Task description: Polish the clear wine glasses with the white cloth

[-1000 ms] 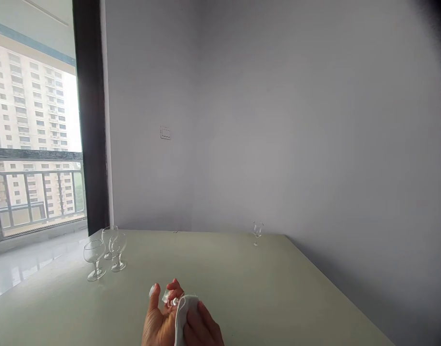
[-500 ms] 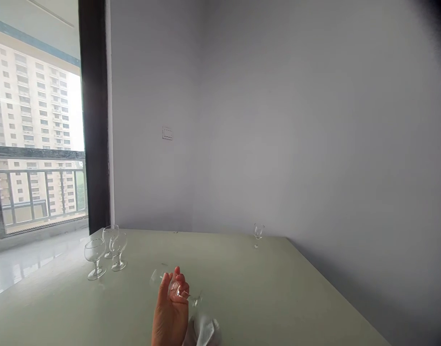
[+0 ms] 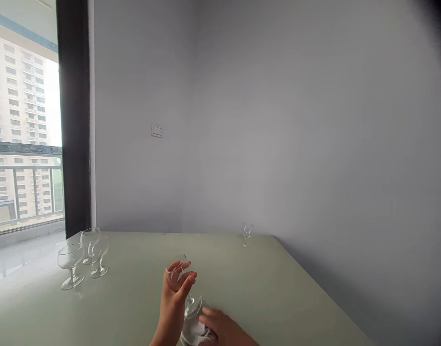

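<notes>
A clear stemmed glass (image 3: pixel 178 274) is held tilted in my left hand (image 3: pixel 175 300), its bowl cupped by the fingers and its foot pointing down and to the right. My right hand (image 3: pixel 225 327), partly smeared by motion, is close to the foot of that glass. It holds a light grey cloth (image 3: pixel 195 331), bunched under and beside the fingers. The cloth lies right by the foot; whether it touches the glass is hard to tell.
Three clear stemmed glasses stand upright at the table's left: a front one (image 3: pixel 71 264), a right one (image 3: pixel 98 255) and a rear one (image 3: pixel 90 238). A smaller glass (image 3: pixel 246 234) stands near the far edge of the pale green table (image 3: pixel 296 298). Grey walls rise behind.
My left hand has turned the glass from lying nearly sideways to more upright. My right hand has come into view with the cloth. The camera view has swung slightly right.
</notes>
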Demonstrator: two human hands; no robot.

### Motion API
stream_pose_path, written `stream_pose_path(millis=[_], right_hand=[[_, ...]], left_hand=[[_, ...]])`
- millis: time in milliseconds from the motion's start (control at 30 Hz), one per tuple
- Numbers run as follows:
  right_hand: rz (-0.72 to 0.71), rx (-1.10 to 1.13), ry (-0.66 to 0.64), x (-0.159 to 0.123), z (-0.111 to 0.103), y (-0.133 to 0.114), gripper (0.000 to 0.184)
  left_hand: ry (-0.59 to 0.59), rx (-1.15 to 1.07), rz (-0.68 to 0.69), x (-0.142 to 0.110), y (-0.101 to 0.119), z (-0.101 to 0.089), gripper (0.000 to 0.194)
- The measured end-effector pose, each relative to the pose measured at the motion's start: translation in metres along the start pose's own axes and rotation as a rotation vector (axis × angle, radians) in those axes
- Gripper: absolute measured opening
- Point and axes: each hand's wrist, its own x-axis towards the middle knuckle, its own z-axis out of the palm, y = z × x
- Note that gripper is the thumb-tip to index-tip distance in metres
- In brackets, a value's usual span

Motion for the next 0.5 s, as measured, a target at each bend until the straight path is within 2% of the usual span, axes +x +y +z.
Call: stream_pose_path(millis=[100,167,233,300,400,500], right_hand=[[0.129,0.213,0.169,0.005,-0.036,-0.015,0.028],[0.2,0.338,0.209,0.013,-0.049,-0.032,0.03],[0.247,0.387,0.229,0.022,-0.049,-0.045,0.024],[0.304,0.427,0.266,0.03,-0.042,-0.048,0.013],[0.318,0.459,0.338,0.039,-0.033,-0.026,0.011],[0.294,0.413,0.408,0.048,-0.036,0.026,0.01]], left_hand=[[-0.089,0.064,-0.015,0.003,-0.019,-0.001,0.058],[-0.152,0.121,0.013,0.002,-0.028,0.003,0.058],[-0.19,0.197,0.026,0.0,-0.034,0.012,0.057],[-0.214,0.253,0.027,0.001,-0.039,0.026,0.055],[-0.255,0.299,0.021,0.006,-0.052,0.044,0.066],[-0.231,0.419,-0.001,0.009,-0.07,0.047,0.083]])
